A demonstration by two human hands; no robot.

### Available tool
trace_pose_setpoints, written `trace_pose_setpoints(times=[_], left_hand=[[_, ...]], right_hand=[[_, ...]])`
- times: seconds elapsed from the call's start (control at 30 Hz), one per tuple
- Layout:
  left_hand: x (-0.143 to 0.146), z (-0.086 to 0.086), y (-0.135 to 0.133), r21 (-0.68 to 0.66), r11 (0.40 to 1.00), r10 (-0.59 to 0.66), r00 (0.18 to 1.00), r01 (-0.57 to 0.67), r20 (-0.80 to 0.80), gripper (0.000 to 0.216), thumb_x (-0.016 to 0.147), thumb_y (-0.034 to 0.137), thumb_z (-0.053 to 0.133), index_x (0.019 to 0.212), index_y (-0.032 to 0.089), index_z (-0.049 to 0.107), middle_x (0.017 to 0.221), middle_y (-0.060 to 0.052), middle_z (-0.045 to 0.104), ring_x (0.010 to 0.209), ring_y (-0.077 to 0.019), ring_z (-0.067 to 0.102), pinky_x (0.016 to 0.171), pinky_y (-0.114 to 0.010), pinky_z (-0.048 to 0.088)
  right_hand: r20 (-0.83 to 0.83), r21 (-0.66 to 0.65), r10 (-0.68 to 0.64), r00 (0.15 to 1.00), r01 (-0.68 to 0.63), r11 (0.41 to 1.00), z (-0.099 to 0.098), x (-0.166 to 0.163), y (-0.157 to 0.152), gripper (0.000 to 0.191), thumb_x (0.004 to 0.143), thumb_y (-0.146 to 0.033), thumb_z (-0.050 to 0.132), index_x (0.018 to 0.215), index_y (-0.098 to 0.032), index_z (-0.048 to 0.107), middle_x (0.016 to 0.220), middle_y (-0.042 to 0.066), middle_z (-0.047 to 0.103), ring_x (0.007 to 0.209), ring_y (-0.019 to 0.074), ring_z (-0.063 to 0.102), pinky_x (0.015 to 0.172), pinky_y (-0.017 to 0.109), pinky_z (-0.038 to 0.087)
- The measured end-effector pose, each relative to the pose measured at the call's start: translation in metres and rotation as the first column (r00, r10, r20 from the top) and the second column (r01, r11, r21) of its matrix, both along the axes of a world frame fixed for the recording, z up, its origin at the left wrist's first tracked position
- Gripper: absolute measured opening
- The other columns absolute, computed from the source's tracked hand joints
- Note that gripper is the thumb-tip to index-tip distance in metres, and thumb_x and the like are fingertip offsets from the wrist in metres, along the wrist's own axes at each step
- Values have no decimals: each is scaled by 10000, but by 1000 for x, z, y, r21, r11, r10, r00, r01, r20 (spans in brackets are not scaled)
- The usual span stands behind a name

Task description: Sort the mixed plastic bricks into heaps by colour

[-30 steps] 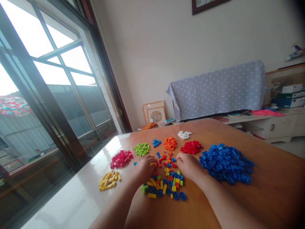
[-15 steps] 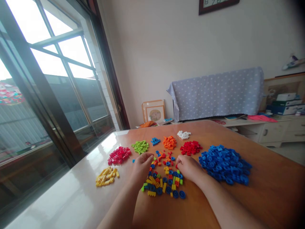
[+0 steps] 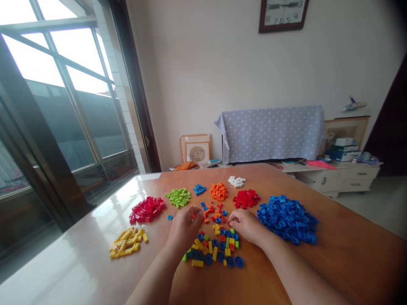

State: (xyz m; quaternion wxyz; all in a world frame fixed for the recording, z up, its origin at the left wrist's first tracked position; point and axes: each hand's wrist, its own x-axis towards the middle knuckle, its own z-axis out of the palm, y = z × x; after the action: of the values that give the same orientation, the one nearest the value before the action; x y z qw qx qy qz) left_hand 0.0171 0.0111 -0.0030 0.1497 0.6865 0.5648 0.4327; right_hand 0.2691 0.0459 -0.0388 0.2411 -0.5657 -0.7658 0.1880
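Observation:
My left hand [image 3: 185, 225] is closed at the left side of a mixed pile of toy building bricks [image 3: 215, 250]. A small red brick [image 3: 193, 217] shows between its thumb and fingers. Across from it, my right hand [image 3: 247, 225] is pinched, with a bit of a red brick [image 3: 229, 223] at its fingertips. Yellow, green, orange and red bricks lie mixed with blue round pieces [image 3: 239, 262] between my forearms. Just beyond the fingers are scattered small orange and red bricks [image 3: 211, 209].
Sorted piles ring the hands: yellow [image 3: 125, 243], crimson [image 3: 148, 209], green [image 3: 178, 197], blue [image 3: 199, 189], orange [image 3: 218, 191], white [image 3: 236, 181], red [image 3: 246, 198], and large blue [image 3: 288, 219]. One blue brick [image 3: 170, 217] lies left of my left hand on the wooden table [image 3: 85, 271].
The head view has turned right and tilted up, showing more of the wall clock. My left hand has drawn slightly nearer, and red now shows in its fingers. My right hand stays beside the scattered bricks.

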Motion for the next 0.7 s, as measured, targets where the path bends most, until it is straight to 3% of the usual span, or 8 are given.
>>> trace_pose_setpoints(times=[0.2, 0.4, 0.57, 0.7], left_hand=[[0, 1, -2, 42, 999, 13, 991, -8, -136, 225, 895, 362, 543, 861, 240, 729, 900, -49, 705, 887, -208, 608, 762, -278, 390], [-2, 5, -5, 29, 999, -6, 969, 14, -248, 210, 896, 371, 548, 866, 242, 711, 934, -69, 697, 918, -223, 596, 773, -288, 361], [-6, 3, -6, -16, 998, 43, 918, -54, -394, 215, 915, 365, 499, 910, 261, 687, 1008, -38, 705, 977, -222, 588, 815, -308, 362], [-11, 0, -5, -59, 994, 53, 875, -92, -482, 228, 910, 389, 480, 890, 265, 671, 1022, -39, 703, 997, -235, 590, 819, -324, 373]], right_hand=[[-53, 88, -88, 995, 92, 992, 5, 1, -3, 103, 811, -240, 569, 781, -185, 651, 782, 24, 690, 733, 150, 596, 656, 234, 386], [-298, 245, -202, 933, 279, 929, 12, 16, 0, 174, 847, -341, 517, 841, -192, 607, 793, 35, 693, 746, 176, 626, 692, 267, 447], [-407, 222, -353, 843, 466, 857, 4, 37, 18, 313, 796, -351, 540, 1028, -165, 639, 952, 84, 720, 847, 200, 661, 766, 294, 494], [-318, 105, -385, 866, 436, 894, 0, 37, 28, 274, 783, -308, 524, 969, -179, 678, 922, 74, 744, 835, 197, 683, 717, 271, 496]])
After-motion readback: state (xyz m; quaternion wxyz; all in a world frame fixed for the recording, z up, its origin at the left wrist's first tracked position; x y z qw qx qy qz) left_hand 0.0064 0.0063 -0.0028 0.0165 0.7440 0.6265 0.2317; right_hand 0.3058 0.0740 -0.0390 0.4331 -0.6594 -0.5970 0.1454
